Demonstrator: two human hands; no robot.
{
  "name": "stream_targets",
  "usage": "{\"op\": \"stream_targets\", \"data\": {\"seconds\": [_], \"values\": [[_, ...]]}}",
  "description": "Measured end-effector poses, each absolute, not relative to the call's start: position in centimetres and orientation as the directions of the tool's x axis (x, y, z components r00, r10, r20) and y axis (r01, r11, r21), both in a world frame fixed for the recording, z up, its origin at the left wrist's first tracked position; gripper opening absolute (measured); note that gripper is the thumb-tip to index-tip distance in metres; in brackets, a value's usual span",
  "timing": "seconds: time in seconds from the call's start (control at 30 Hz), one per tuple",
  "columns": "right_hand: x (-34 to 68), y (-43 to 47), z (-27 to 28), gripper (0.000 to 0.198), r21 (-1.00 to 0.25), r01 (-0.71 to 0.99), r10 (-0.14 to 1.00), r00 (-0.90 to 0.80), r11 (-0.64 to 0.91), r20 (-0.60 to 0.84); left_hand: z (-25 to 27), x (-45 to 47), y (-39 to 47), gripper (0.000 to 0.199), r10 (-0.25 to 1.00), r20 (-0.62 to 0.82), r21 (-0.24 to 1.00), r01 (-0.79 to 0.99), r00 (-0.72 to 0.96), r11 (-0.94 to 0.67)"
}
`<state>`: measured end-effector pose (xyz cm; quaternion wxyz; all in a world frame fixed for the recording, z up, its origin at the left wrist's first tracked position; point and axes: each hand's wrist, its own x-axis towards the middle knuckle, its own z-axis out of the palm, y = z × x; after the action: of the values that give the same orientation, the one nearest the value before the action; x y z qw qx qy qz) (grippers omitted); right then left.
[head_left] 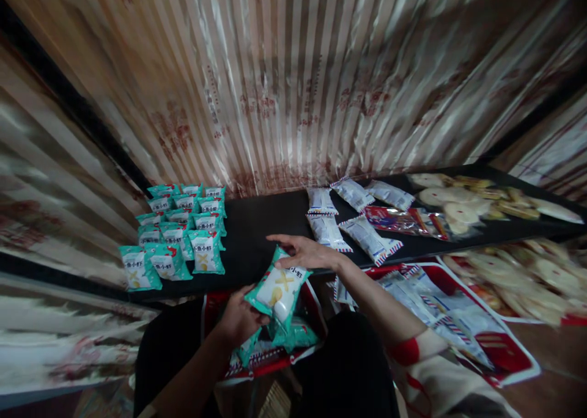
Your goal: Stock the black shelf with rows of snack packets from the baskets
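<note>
From my head camera, low in the middle of the frame, I hold a green snack packet (pixel 279 291) between both hands, just off the near edge of the dark bench (pixel 257 228). My left hand (pixel 238 318) grips its lower left corner from below, fingers clenched on the wrapper. My right hand (pixel 306 253) lies flat across its top edge, fingers stretched toward the left and pressing on it. Just beneath the packet, more green packets (pixel 293 334) lie in a red-rimmed bag (pixel 312 302). At the left of the frame, rows of the same green packets (pixel 181 234) lie on the bench, well apart from my hands. Right of centre on the bench, white packets with striped edges (pixel 348 222) lie near my right hand. Farther right lie pale round biscuits in clear wrap (pixel 458 201).
</note>
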<state>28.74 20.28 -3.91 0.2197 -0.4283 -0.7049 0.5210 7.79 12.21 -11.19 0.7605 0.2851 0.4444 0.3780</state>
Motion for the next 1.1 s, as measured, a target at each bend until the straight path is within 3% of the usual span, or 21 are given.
{"op": "stream_targets", "data": {"seconds": [0.1, 0.2, 0.3, 0.4, 0.47, 0.57, 0.67, 0.77, 0.87, 1.0, 1.1], "values": [[28.1, 22.4, -3.5, 0.072, -0.888, 0.429, 0.805, -0.579, 0.166, -0.130, -10.7, 7.4, 12.9, 0.066, 0.721, -0.490, 0.661, -0.331, 0.489, 0.674], [27.0, 24.5, -2.9, 0.070, -0.823, 0.506, 0.795, -0.595, 0.259, -0.116, -10.8, 7.6, 13.9, 0.055, 0.730, -0.440, 0.639, -0.389, 0.523, 0.664], [25.9, 26.3, -2.5, 0.076, -0.730, 0.566, 0.821, -0.571, 0.383, -0.013, -11.2, 8.2, 15.7, 0.045, 0.796, -0.433, 0.623, -0.497, 0.424, 0.604], [25.2, 27.9, -3.1, 0.070, -0.642, 0.633, 0.900, -0.348, 0.433, 0.264, -11.2, 8.8, 18.5, 0.036, 0.831, -0.487, 0.534, -0.661, 0.268, 0.526], [25.2, 28.8, -4.0, 0.069, -0.662, 0.671, 0.936, -0.151, 0.333, 0.318, -10.8, 9.0, 20.6, 0.026, 0.837, -0.523, 0.498, -0.738, 0.162, 0.455], [25.2, 29.9, -5.9, 0.075, -0.782, 0.617, 0.996, -0.029, 0.085, 0.085, -10.1, 9.3, 23.6, 0.016, 0.847, -0.527, 0.496, -0.782, 0.075, 0.378], [24.7, 30.7, -7.3, 0.064, -0.924, 0.371, 0.982, -0.122, -0.087, -0.142, -9.9, 9.4, 26.3, 0.014, 0.869, -0.491, 0.535, -0.766, 0.060, 0.356], [23.9, 31.7, -7.9, 0.053, -0.988, 0.076, 0.967, -0.210, -0.132, -0.146, -10.4, 9.5, 28.7, 0.019, 0.894, -0.447, 0.618, -0.716, 0.019, 0.324], [22.8, 33.4, -8.5, 0.045, -0.988, -0.070, 0.976, -0.183, -0.136, -0.121, -10.9, 9.6, 30.9, 0.026, 0.904, -0.414, 0.714, -0.654, -0.107, 0.249], [21.3, 36.2, -10.3, 0.043, -0.989, -0.056, 0.988, -0.082, -0.139, -0.134, -10.9, 10.0, 32.5, 0.035, 0.865, -0.384, 0.825, -0.540, -0.322, 0.165], [20.3, 38.3, -11.6, 0.042, -0.986, 0.127, 0.993, -0.035, -0.108, -0.113, -10.9, 10.3, 32.3, 0.043, 0.858, -0.231, 0.958, -0.259, -0.458, 0.120]]}}
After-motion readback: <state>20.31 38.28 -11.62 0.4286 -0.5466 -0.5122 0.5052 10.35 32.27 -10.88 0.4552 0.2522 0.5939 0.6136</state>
